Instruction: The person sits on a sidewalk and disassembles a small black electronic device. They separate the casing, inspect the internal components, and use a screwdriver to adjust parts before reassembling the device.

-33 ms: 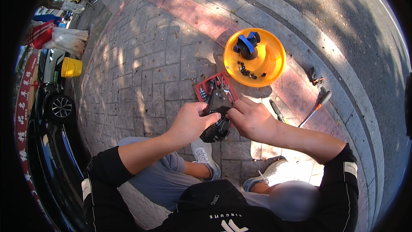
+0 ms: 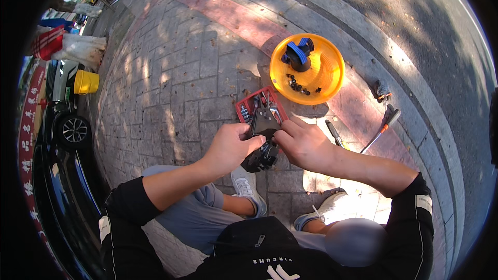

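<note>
Between my hands, above the paving and my left shoe, is a dark part (image 2: 265,124) with a flat plate-like top and a glossy, irregular black lower end (image 2: 263,158). My left hand (image 2: 228,150) grips its left side, with the thumb pressed across the front. Closed fingers of my right hand (image 2: 302,144) pinch its right edge; their tips are partly hidden. Just beyond the part, a red tool case (image 2: 240,108) holds sockets and plier-like tools, and the part covers some of it.
An orange basin (image 2: 334,80) holds a black-and-blue part (image 2: 299,57) and several small black pieces (image 2: 298,87). To the right lie an orange-and-grey-handled tool (image 2: 385,128), a black pen-shaped tool (image 2: 334,133) and a dark bundle (image 2: 383,92). A yellow bucket (image 2: 86,82) and a black car (image 2: 65,176) stand left.
</note>
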